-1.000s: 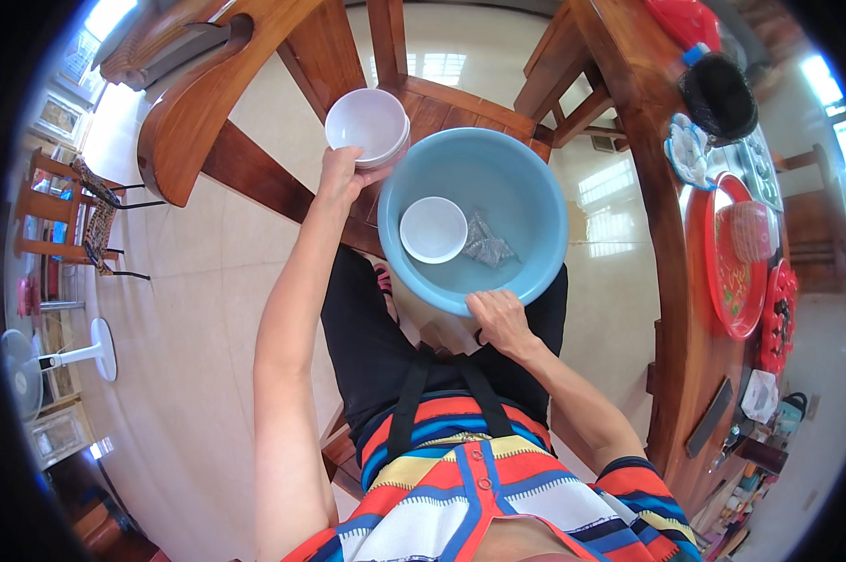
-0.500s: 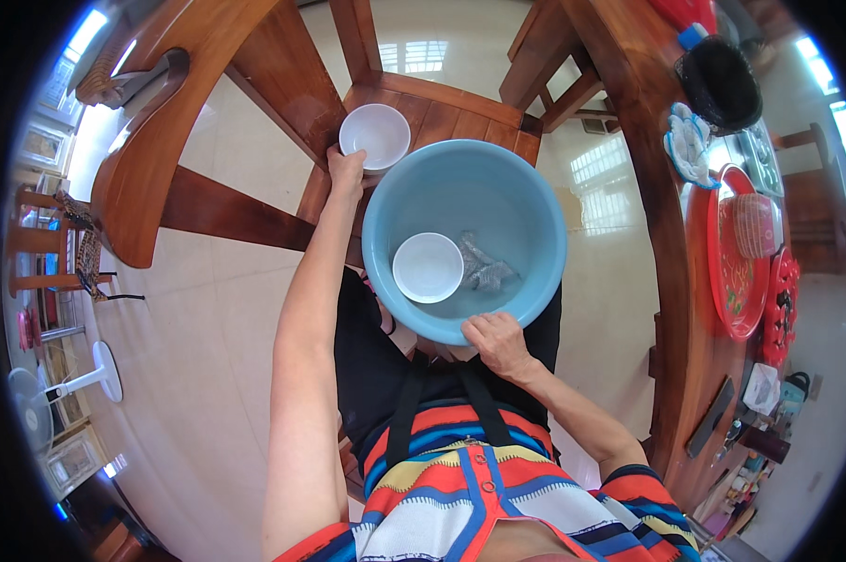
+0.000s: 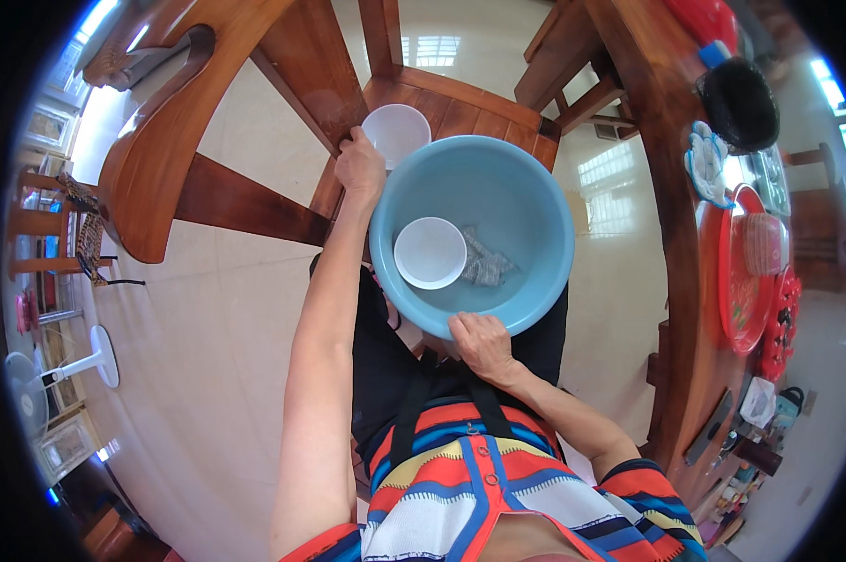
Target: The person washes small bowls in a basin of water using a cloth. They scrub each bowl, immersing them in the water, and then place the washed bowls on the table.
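A large blue basin point(image 3: 535, 197) of water rests at my lap and the edge of a wooden chair. In it sit a white bowl point(image 3: 430, 254) and a crumpled, greyish see-through piece point(image 3: 485, 259), whose kind I cannot make out. My right hand point(image 3: 482, 343) is closed over the basin's near rim. A second white bowl point(image 3: 397, 137) stands on the chair seat, beyond the basin at left. My left hand point(image 3: 360, 163) is beside this bowl's left rim, fingers loosely bent and thumb not over the rim; its fingertips are partly hidden.
Around the wooden chair seat point(image 3: 470, 110) rise its posts and a curved armrest point(image 3: 151, 159). On the right, a wooden table point(image 3: 681, 272) bears a red tray point(image 3: 737, 309), a white-and-blue glove point(image 3: 707, 165) and a black container point(image 3: 738, 105). A white fan point(image 3: 103, 356) stands at left.
My left thumb has come out of the bowl on the chair, and that hand has shifted slightly left of it. My right hand stays on the basin rim. The whole view has shifted a little.
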Available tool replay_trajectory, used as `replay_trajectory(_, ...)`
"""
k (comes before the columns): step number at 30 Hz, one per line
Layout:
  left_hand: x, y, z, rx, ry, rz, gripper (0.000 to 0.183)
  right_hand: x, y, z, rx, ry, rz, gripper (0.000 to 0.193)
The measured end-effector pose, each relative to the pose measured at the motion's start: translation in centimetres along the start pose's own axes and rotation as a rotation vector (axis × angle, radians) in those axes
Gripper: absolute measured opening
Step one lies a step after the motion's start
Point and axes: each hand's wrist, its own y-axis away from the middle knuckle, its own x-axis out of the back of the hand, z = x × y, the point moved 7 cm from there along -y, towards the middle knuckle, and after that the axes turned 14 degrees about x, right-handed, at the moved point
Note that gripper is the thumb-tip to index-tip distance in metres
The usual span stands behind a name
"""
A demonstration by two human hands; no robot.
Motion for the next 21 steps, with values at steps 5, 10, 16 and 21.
replay_trajectory(5,0.4,0.0,1.0,-0.085,-0.004,0.021,0.02,-0.4,0.0,0.1,-0.021,-0.006,-0.034,0.01)
replay_trajectory(10,0.2,-1.1,1.4,-0.179,-0.103,0.006,0.018,-0.6,-0.3,-0.1,-0.029,-0.009,-0.03,0.01)
replay_trajectory(16,2.1,-0.8,3.1,-0.239,-0.126,0.176,0.014,-1.2,-0.8,-0.2,-0.062,0.012,-0.014,0.011)
replay_trajectory(21,5.0,-0.1,4.0,-0.275,-0.057,0.241,0.015,-1.5,-1.1,-0.2,-0.061,0.035,-0.013,0.012)
